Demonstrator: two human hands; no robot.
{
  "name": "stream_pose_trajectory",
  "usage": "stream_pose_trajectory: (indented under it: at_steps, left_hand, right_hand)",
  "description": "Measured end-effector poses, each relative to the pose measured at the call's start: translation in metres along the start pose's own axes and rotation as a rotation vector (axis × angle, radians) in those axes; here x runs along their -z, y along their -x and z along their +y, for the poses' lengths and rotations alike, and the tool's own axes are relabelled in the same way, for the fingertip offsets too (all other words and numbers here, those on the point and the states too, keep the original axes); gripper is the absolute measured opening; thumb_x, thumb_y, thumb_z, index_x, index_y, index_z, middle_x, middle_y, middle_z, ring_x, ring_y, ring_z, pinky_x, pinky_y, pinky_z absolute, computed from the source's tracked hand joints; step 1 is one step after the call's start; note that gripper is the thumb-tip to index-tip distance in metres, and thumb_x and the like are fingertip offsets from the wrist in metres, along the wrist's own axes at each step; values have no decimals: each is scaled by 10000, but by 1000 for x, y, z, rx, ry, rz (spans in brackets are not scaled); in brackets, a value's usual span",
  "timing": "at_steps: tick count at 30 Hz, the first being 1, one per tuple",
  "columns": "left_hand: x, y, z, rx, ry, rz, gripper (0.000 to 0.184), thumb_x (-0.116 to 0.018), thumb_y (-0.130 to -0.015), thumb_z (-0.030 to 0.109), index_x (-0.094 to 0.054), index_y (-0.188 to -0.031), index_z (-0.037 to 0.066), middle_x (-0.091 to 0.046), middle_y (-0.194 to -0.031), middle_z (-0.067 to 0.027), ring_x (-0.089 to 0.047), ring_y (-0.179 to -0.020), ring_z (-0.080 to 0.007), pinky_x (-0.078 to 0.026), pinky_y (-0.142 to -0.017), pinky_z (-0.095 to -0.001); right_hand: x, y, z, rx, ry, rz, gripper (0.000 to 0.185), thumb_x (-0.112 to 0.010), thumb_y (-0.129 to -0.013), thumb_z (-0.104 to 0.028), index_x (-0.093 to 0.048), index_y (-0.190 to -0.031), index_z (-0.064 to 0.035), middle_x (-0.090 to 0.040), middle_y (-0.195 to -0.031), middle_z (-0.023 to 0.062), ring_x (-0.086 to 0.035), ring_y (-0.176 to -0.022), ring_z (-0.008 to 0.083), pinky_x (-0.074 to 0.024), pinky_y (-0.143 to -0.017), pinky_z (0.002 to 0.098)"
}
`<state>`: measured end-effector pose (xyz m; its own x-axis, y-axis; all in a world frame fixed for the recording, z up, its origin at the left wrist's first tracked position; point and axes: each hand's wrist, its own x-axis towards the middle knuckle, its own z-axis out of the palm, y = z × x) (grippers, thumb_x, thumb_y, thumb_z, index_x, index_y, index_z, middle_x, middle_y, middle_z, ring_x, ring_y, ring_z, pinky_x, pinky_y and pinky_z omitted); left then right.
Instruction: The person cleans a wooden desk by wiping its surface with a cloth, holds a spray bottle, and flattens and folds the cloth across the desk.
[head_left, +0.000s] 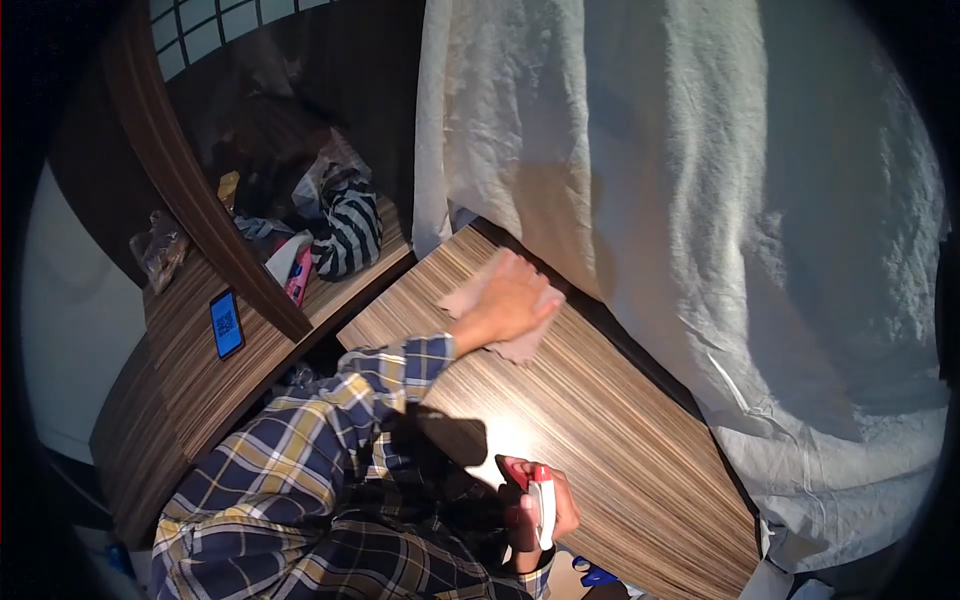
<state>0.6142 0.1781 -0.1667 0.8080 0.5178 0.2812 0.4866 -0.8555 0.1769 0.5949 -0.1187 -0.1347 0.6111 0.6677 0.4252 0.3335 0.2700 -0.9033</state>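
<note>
My left hand (508, 300) presses palm down on a pinkish-beige cloth (522, 348), which lies against the wood-grain tabletop (610, 430). The cloth's edges stick out around the fingers and below the palm. Lower down, my right hand (566, 508) is wrapped round a spray bottle with a red and white head (543, 500). The bottle's lower part is hidden by the hand and dark shadow. Both arms wear a plaid sleeve (370, 375).
A pale curtain (640, 150) hangs along the table's far edge. On the left, a wooden ledge (185, 385) bears a phone (226, 323) with a lit screen and a clear plastic bag (160, 250). A striped cloth item (350, 235) lies behind the curved wooden frame (190, 190).
</note>
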Motion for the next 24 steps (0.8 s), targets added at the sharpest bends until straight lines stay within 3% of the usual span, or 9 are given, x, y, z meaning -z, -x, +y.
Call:
stream_pose_trajectory:
  at_steps: [2,4,6,7,9,12,18,20,24]
  left_hand:
    - [17,-7,41,-13,107,-199,552,-379,-981,492,-626,-1146,27,-614,-1182,-193,-499,-1189,-358,-236,-1110,-542]
    - [9,0,72,-148,258,-173,571,-398,-974,489,-589,-1252,29,-579,-1274,-206,-468,-1259,-356,-205,-1136,-537]
    - [-19,20,101,-317,311,37,635,-419,-964,493,-471,-1409,43,-444,-1448,-225,-351,-1396,-338,-146,-1178,-519]
    - [-20,35,114,-318,321,40,635,-419,-964,493,-471,-1409,43,-444,-1448,-225,-351,-1396,-338,-146,-1178,-519]
    - [-14,60,134,-516,335,-9,707,-410,-977,501,-244,-1542,110,-237,-1587,-162,-174,-1491,-279,-78,-1213,-496]
    - [-2,93,132,-618,417,-70,710,-398,-983,511,-209,-1556,136,-166,-1620,-100,-100,-1507,-245,-55,-1220,-484]
    - [26,136,73,-538,530,-32,729,-463,-912,426,-242,-1552,155,-215,-1614,-87,-121,-1509,-230,-20,-1223,-460]
    - [54,150,46,-422,263,-136,668,-433,-958,421,-248,-1550,173,-211,-1614,-89,-129,-1506,-226,-41,-1221,-452]
    - [64,166,-7,-245,161,-160,627,-417,-991,435,-263,-1545,187,-216,-1610,-93,-147,-1500,-225,-69,-1218,-453]
  right_hand:
    - [2,2,-10,-11,3,28,369,-634,-880,-258,-660,-1021,82,-705,-922,221,-695,-858,314,-542,-805,394]
    - [5,4,-19,-17,68,84,366,-623,-861,-239,-658,-1012,93,-701,-914,219,-686,-848,308,-538,-800,391]
    - [6,5,-25,9,116,90,368,-622,-850,-235,-658,-1009,95,-701,-909,217,-683,-842,309,-537,-796,386]
    - [6,6,-28,31,152,94,369,-621,-839,-232,-658,-1005,96,-701,-903,215,-680,-837,310,-536,-791,381]
    - [4,3,-39,77,248,82,375,-623,-816,-231,-655,-992,99,-701,-900,216,-674,-813,315,-533,-770,366]
    - [0,2,-54,87,389,52,365,-623,-807,-216,-649,-984,103,-703,-910,221,-671,-795,314,-531,-755,363]
    - [-29,-11,-56,-19,299,-25,379,-633,-803,-252,-643,-1001,72,-681,-909,187,-645,-795,301,-506,-742,351]
    - [-39,-14,-54,-212,180,-106,376,-650,-829,-246,-601,-1071,37,-653,-921,140,-605,-792,219,-481,-765,334]
    - [-63,-24,-49,-365,66,-218,288,-659,-859,-169,-554,-1055,15,-635,-934,101,-571,-835,164,-457,-778,296]
